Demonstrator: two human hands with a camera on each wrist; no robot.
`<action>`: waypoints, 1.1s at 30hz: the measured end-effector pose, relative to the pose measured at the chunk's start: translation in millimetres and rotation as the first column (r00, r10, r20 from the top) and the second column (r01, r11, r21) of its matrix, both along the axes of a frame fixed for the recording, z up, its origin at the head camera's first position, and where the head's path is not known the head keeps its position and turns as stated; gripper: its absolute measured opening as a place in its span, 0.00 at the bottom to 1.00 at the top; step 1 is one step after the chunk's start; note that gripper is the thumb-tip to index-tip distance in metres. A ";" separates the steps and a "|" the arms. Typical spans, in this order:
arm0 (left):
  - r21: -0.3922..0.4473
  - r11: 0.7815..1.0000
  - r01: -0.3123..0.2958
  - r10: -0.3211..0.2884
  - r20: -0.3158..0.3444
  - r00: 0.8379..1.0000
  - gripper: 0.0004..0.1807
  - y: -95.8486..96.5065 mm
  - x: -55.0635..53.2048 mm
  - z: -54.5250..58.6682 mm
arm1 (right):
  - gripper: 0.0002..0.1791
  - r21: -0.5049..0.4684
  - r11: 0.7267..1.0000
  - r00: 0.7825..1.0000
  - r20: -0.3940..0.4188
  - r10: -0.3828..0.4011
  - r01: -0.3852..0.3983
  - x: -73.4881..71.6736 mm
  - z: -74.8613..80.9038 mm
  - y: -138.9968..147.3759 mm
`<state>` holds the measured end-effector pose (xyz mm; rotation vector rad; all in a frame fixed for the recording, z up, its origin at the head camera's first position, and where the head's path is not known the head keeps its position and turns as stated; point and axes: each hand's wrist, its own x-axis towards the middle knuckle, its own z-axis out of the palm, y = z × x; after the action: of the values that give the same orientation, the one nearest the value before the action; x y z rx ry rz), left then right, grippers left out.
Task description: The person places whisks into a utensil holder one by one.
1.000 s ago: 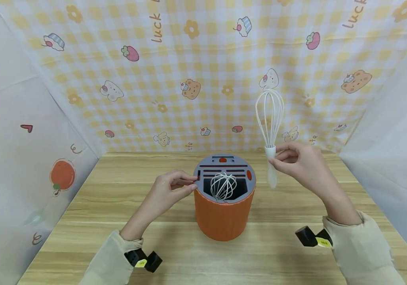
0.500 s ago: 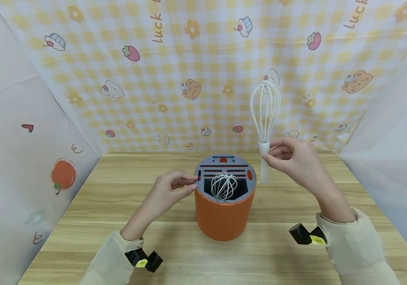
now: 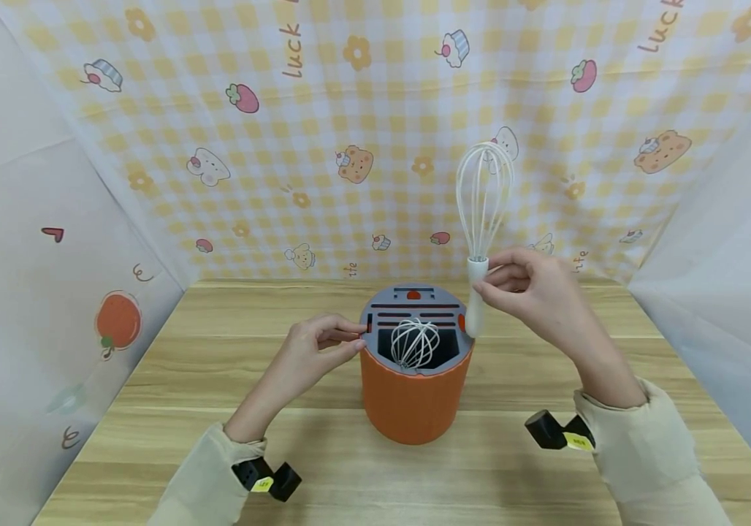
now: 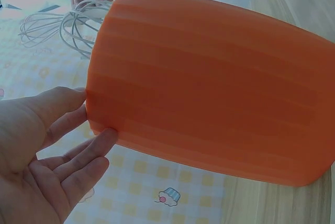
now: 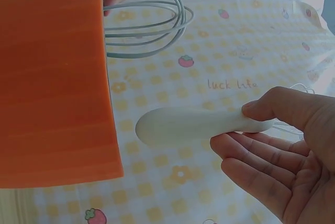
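Note:
My right hand (image 3: 533,296) pinches a white whisk (image 3: 477,281) by the top of its handle, just below the wires. The whisk stands nearly upright, wires up, its handle end beside the right rim of an orange round utensil holder (image 3: 415,405). In the right wrist view the pale handle (image 5: 178,124) points at the holder, with a gap between. My left hand (image 3: 319,343) pinches the holder's left rim between thumb and fingers. A second whisk (image 3: 415,343) stands in the holder's large front opening, wires out; its handle is hidden.
The holder's grey slotted lid (image 3: 408,299) has narrow slots behind the large opening. Below is a wooden table (image 3: 250,409), with a yellow checked cloth (image 3: 389,109) hanging behind it. White cloth (image 3: 20,314) hangs at the sides.
My right hand has moved left with the whisk, bringing the handle end from well clear of the holder to beside its right rim. The left hand and holder have stayed put.

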<state>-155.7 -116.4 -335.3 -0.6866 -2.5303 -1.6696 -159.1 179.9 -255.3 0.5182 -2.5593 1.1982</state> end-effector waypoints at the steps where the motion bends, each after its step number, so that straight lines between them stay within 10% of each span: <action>1: 0.000 1.000 0.000 0.000 0.000 1.000 0.09 0.0 0.0 0.0 | 0.14 -0.007 1.000 1.000 0.000 0.006 -0.006 -0.4 0.0 -1.0; 33: 0.008 1.000 0.006 -0.006 -0.018 1.000 0.09 -1.3 -0.7 -2.1 | 0.12 -0.111 0.982 0.986 0.038 0.161 -0.155 -5.3 -18.2 -20.8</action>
<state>-156.3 -117.6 -337.5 -0.7058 -2.5111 -1.6668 -164.4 159.1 -273.5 0.6874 -2.5142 1.4085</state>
